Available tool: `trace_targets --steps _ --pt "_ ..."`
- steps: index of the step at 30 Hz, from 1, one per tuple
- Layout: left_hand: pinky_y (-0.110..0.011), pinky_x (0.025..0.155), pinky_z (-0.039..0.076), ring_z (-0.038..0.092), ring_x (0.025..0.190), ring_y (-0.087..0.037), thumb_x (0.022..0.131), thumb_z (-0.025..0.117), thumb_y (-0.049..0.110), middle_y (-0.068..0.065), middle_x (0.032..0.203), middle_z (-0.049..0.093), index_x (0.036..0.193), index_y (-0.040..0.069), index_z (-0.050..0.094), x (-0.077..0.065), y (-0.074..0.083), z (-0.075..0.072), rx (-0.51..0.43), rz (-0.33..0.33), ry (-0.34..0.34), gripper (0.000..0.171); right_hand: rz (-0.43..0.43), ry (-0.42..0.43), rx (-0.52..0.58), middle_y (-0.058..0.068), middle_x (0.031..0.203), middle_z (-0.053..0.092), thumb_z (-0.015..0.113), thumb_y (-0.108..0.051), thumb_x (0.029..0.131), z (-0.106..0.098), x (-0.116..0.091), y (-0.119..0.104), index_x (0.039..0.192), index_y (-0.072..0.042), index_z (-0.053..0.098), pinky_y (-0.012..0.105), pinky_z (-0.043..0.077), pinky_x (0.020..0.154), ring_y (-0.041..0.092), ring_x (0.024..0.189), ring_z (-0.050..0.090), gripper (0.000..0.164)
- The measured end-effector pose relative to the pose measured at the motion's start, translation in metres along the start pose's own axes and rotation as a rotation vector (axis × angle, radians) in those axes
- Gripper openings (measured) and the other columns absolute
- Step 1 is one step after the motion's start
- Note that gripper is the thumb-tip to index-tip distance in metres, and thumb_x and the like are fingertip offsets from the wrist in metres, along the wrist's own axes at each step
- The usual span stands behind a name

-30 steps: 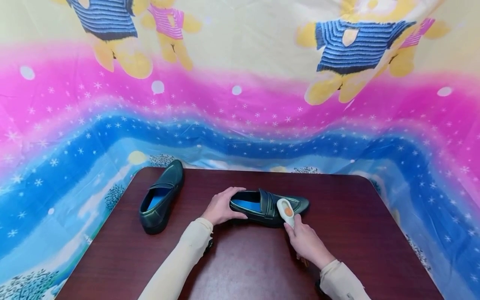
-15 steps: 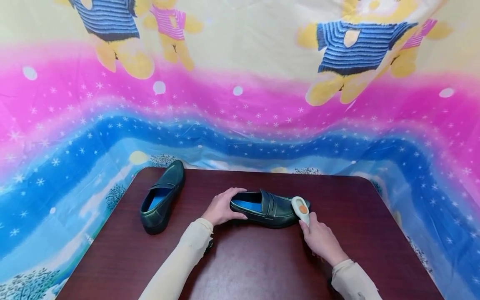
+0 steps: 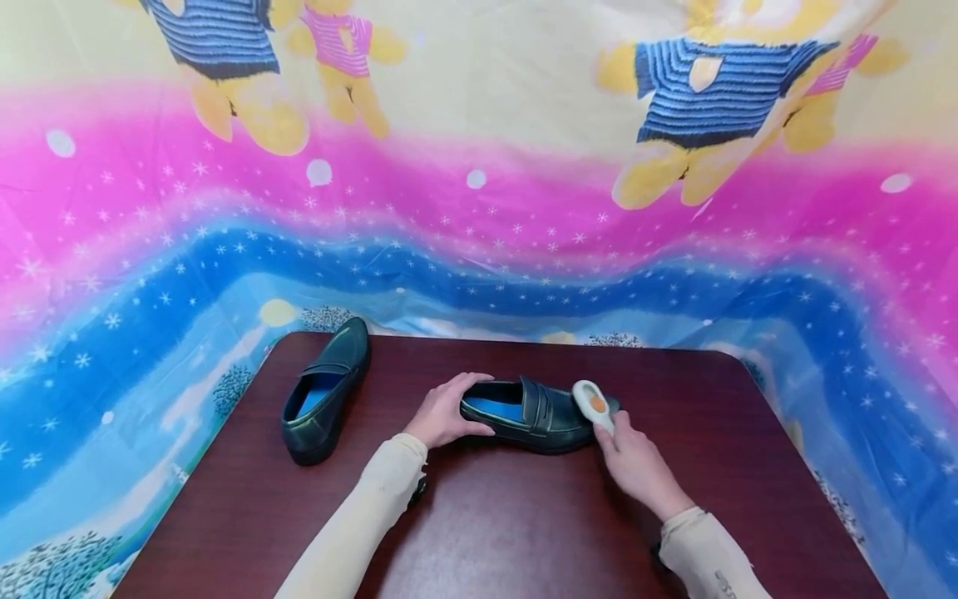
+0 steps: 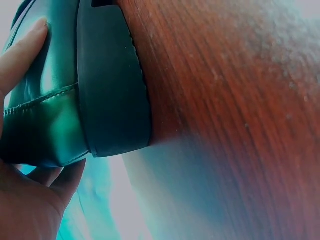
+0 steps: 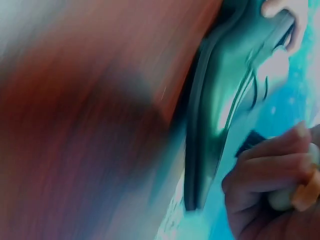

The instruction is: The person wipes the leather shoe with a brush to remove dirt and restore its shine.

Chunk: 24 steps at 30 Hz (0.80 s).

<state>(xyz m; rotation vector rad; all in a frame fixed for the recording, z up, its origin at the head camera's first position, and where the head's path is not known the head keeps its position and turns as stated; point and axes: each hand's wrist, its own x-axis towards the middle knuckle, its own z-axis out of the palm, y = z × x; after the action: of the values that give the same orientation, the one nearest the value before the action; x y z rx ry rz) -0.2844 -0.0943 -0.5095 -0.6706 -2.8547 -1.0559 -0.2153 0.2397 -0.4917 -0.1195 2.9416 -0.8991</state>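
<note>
A dark green-black loafer (image 3: 552,423) with a blue insole lies on its sole at mid-table, toe to the right. My left hand (image 3: 445,414) grips its heel, thumb on the near side and fingers behind. In the left wrist view, that hand wraps the heel (image 4: 50,120) from both sides. My right hand (image 3: 636,462) holds a small white brush (image 3: 592,403) with an orange patch over the loafer's toe. Dark bristles (image 5: 250,142) show past the curled fingers in the right wrist view. From the head view, I cannot tell whether they touch the leather.
The matching loafer (image 3: 327,389) stands at the table's left, toe pointing to the back edge. Under everything is a dark red-brown wooden table (image 3: 494,524). A printed curtain (image 3: 479,225) with bears and snowflakes hangs close behind and along both sides.
The right hand has moved the brush rightward from the loafer's vamp to its toe, then slightly back left and up. The left hand and both loafers have stayed in place.
</note>
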Motion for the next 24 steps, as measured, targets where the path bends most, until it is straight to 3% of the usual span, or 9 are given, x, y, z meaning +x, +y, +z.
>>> trace_targets --steps 3,7,11,19,24 --pt "-0.048 0.106 0.051 0.059 0.130 -0.022 0.076 0.092 0.046 0.005 0.146 0.058 0.148 0.033 0.053 0.000 0.001 0.000 -0.005 -0.001 0.001 0.083 -0.042 -0.038 0.085 0.005 0.073 0.046 0.040 -0.037 0.113 0.009 0.002 -0.013 0.123 -0.003 0.045 0.034 0.042 0.061 0.020 0.061 0.050 0.035" --pt "-0.049 0.106 0.051 0.059 0.129 -0.023 0.076 0.092 0.045 0.005 0.146 0.058 0.148 0.034 0.053 0.000 0.000 -0.001 -0.010 -0.002 0.008 0.082 -0.029 -0.083 0.182 0.006 0.071 0.046 0.041 -0.034 0.113 0.016 0.005 -0.024 0.116 -0.007 0.045 0.033 0.043 0.053 0.021 0.050 0.048 0.028" --pt "-0.049 0.106 0.051 0.058 0.130 -0.022 0.076 0.091 0.047 0.005 0.148 0.058 0.147 0.035 0.053 -0.003 -0.003 0.000 -0.001 -0.011 0.009 0.081 -0.015 -0.113 0.207 0.007 0.069 0.047 0.038 -0.036 0.114 0.019 0.006 -0.023 0.115 -0.007 0.044 0.035 0.043 0.050 0.023 0.046 0.048 0.029" --pt "-0.051 0.106 0.051 0.059 0.129 -0.023 0.076 0.092 0.047 0.004 0.147 0.059 0.148 0.033 0.053 -0.001 -0.002 0.001 0.007 0.002 0.020 0.083 -0.052 -0.086 0.041 0.006 0.071 0.047 0.039 -0.031 0.114 0.015 0.015 -0.009 0.129 0.001 0.044 0.033 0.042 0.055 0.019 0.054 0.046 0.036" --pt "-0.050 0.106 0.051 0.060 0.129 -0.023 0.076 0.092 0.048 0.005 0.146 0.059 0.147 0.034 0.053 -0.002 0.000 0.002 0.008 -0.002 0.012 0.082 -0.056 -0.042 -0.096 0.006 0.068 0.048 0.044 -0.030 0.112 0.005 0.013 0.008 0.128 0.003 0.045 0.033 0.040 0.052 0.019 0.053 0.046 0.037"
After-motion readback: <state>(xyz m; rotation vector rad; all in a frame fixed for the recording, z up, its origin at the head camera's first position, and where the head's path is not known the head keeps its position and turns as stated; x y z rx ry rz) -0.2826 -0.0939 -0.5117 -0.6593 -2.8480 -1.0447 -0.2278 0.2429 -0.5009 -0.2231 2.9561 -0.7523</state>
